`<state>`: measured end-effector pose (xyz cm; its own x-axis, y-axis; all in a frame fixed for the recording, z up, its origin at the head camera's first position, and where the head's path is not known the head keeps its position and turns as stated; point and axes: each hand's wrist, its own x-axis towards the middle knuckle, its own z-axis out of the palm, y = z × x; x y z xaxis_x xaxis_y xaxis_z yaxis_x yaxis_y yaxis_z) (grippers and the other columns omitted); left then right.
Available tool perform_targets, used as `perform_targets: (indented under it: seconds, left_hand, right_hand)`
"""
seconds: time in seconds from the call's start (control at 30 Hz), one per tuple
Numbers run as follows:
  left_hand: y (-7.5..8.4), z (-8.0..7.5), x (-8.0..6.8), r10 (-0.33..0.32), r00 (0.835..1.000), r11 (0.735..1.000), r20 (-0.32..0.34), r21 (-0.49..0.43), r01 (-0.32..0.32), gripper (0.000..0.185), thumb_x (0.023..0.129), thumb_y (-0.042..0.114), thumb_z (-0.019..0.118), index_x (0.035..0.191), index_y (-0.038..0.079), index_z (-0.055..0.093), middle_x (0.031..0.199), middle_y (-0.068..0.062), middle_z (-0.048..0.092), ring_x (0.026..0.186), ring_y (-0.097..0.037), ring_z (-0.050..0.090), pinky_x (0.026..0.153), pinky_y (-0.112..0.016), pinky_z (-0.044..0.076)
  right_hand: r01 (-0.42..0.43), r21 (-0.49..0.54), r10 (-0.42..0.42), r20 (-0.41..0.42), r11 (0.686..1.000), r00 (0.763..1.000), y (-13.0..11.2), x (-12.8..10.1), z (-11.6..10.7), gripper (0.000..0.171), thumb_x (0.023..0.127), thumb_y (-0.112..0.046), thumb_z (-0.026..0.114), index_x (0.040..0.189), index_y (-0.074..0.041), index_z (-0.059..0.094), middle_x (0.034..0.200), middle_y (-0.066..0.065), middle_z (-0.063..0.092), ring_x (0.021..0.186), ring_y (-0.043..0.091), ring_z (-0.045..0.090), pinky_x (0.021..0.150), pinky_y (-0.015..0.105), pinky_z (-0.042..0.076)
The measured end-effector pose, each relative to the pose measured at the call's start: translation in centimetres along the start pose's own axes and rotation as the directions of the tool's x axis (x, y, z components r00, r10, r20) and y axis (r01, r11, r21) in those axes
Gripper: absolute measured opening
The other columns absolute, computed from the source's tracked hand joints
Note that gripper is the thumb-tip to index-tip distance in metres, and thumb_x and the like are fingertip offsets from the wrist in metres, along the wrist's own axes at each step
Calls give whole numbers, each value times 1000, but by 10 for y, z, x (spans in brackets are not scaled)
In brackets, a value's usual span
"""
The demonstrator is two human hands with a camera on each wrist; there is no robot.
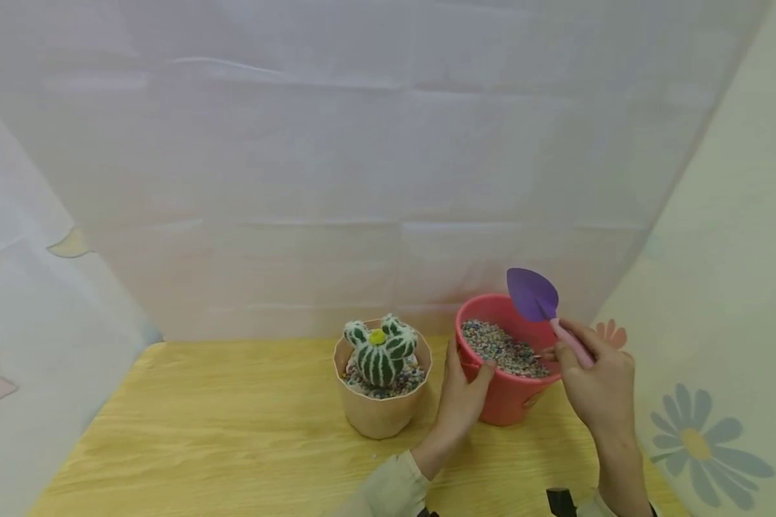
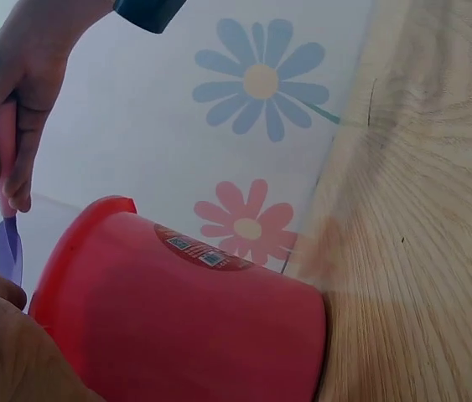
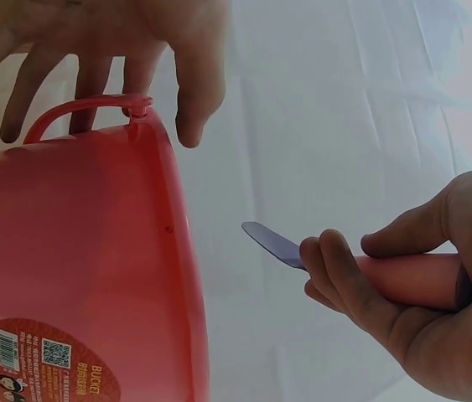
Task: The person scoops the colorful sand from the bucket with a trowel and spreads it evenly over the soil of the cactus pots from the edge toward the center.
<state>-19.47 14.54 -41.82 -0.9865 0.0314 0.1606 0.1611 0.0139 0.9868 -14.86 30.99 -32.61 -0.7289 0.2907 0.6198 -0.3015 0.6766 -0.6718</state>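
My right hand (image 1: 601, 388) grips the pink handle of a small garden trowel (image 1: 532, 293), its purple blade raised over the far rim of a red bucket (image 1: 511, 398). Coloured gravel (image 1: 501, 348) lies inside the bucket. At the bucket's left side is my left hand (image 1: 462, 395), fingers fairly straight along the outer wall and thumb by the rim. Those spread fingers show near the bucket's handle (image 3: 85, 105) in the right wrist view. Left of this hand stands a pale pot (image 1: 378, 416) holding a green and white knitted cactus (image 1: 380, 362) with a yellow flower, set in similar gravel.
The pot and bucket stand on a yellow wood-grain table (image 1: 233, 416). A pale cloth backdrop (image 1: 297, 179) rises behind it, and a cloth side wall (image 1: 718, 287) with printed flowers stands close on the right. The bucket carries a label (image 3: 47, 360).
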Motion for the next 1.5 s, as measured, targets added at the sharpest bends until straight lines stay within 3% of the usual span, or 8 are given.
perform_targets:
  seconds: [0.13,0.33,0.53,0.77,0.93,1.03,1.27,1.5]
  left_hand:
    - [-2,6,3,18,1000,999,-12,-32,-18,89,98,46,66,165,22,13,164,-6,25,145,-27,31,113,-53,31]
    - [-8,20,9,21,999,999,-28,-36,-22,88,96,39,68,165,28,14,163,-2,28,145,-24,32,112,-51,32]
    - [-24,38,17,77,997,997,-28,-7,-77,92,93,42,69,164,36,12,162,3,29,143,-23,34,110,-50,35]
    - [-34,62,13,74,997,994,-2,75,-74,94,92,52,66,163,43,5,163,5,24,142,-29,32,105,-53,39]
    - [-34,75,17,95,995,993,-12,76,-94,95,91,51,67,162,45,5,164,6,23,144,-28,29,108,-54,35]
    - [-33,80,20,112,994,990,-19,92,-110,95,92,50,67,162,45,4,164,6,23,143,-29,30,108,-54,35]
    - [-29,84,23,157,987,981,-14,122,-154,93,93,55,63,163,44,3,164,8,22,143,-25,30,107,-53,37]
    - [-29,84,21,126,992,981,-14,150,-122,92,93,61,60,162,47,0,165,9,19,145,-27,28,104,-55,39]
  right_hand:
    - [-6,34,5,25,999,1000,2,-2,0,30,94,-2,67,124,-4,74,82,12,75,60,-1,64,39,21,33]
    - [-30,90,24,62,996,998,10,-3,-3,33,95,2,63,127,-1,71,84,15,75,66,4,71,41,20,40]
    - [-83,-12,84,135,996,987,27,1,-13,35,100,-9,62,133,-4,67,88,11,76,73,8,72,44,23,40]
    - [-17,-120,54,313,993,948,57,12,-36,41,102,-13,60,138,6,59,98,18,74,69,18,68,40,28,37]
    - [83,-188,15,467,979,884,65,39,-56,37,103,-14,58,130,9,64,92,13,73,85,39,64,73,47,48]
    - [74,-187,45,559,980,828,66,61,-67,36,104,-18,59,126,10,66,87,9,73,94,38,67,89,51,48]
    - [-188,-190,267,728,964,631,70,114,-91,42,101,-13,61,127,20,58,103,20,72,83,29,74,82,41,58]
    - [-272,-208,327,779,940,535,83,126,-91,41,96,-14,70,122,16,65,94,23,72,78,29,71,75,36,59]
